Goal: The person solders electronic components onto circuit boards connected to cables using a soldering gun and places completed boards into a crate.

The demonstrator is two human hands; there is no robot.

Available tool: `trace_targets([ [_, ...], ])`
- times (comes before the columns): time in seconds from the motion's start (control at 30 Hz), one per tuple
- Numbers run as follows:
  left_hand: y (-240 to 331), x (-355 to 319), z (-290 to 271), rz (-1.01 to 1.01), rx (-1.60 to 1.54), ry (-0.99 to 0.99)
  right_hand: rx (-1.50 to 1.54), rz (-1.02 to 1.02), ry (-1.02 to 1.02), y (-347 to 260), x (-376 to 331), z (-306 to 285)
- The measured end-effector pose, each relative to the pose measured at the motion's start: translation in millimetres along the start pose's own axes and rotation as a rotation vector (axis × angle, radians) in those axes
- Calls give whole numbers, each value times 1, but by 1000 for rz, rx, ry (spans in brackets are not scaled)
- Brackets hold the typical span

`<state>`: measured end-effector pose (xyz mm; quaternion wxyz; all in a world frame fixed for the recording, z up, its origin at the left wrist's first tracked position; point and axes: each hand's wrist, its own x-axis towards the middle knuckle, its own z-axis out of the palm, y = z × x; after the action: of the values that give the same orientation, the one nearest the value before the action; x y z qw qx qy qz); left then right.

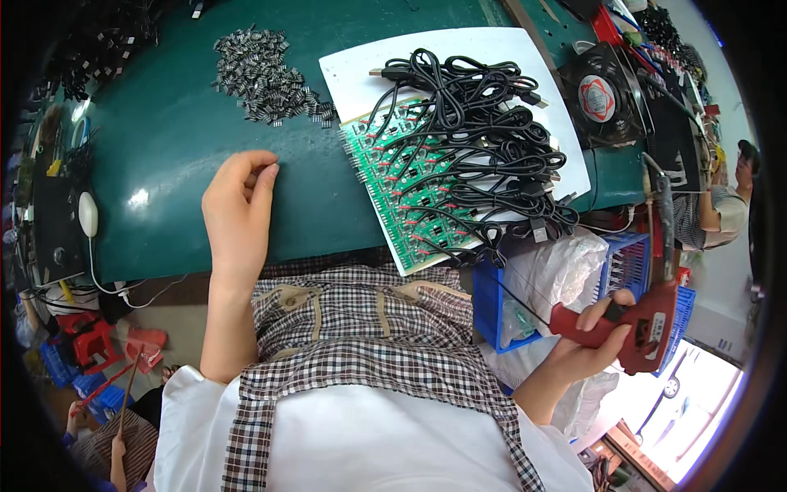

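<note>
My left hand (239, 213) hovers over the green table left of the circuit boards, thumb and forefinger pressed together. Whether a small piece is between the fingertips, I cannot make out. Off to the right, my right hand (592, 344) is wrapped round a red soldering gun (653, 328), its metal tip pointing up and away from the boards. A panel of green circuit boards (402, 189) lies on a white board (344, 74). Black cables (492, 123), coiled in bundles, run from it to the right. Beyond my left hand is a heap of small metal connectors (266, 78).
A square black fan (602, 97) stands at the table's right. Below it, a blue crate (490, 307) holds clear plastic bags. A white oval device (88, 215) with a cord lies at far left. Other people sit at the right (723, 217) and lower left (119, 451).
</note>
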<state>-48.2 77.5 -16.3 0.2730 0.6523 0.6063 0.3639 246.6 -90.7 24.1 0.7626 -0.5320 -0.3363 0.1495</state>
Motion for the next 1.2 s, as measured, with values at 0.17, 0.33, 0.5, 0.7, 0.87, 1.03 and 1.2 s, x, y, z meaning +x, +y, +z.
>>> trace_targets([
  [0.17, 10, -13, 9, 208, 240, 97, -58, -116, 111, 5, 23, -20],
  [0.33, 40, -50, 30, -84, -218, -293, -100, -287, 192, 22, 65, -23],
  [0.5, 49, -56, 44, -233, -308, -451, -511, -54, 197, 66, 121, -10],
  [0.7, 48, -48, 39, -275, -299, -525, -268, -228, 131, 61, 99, -31],
  [0.87, 41, -42, 32, -293, -377, -570, -282, -239, 186, 47, 74, -29],
  [1.03, 33, -42, 29, -331, -498, -618, -259, -256, 263, 23, 50, -27],
  [1.2, 38, -38, 21, -343, -498, -654, 74, -52, -12, 4, 27, -10],
])
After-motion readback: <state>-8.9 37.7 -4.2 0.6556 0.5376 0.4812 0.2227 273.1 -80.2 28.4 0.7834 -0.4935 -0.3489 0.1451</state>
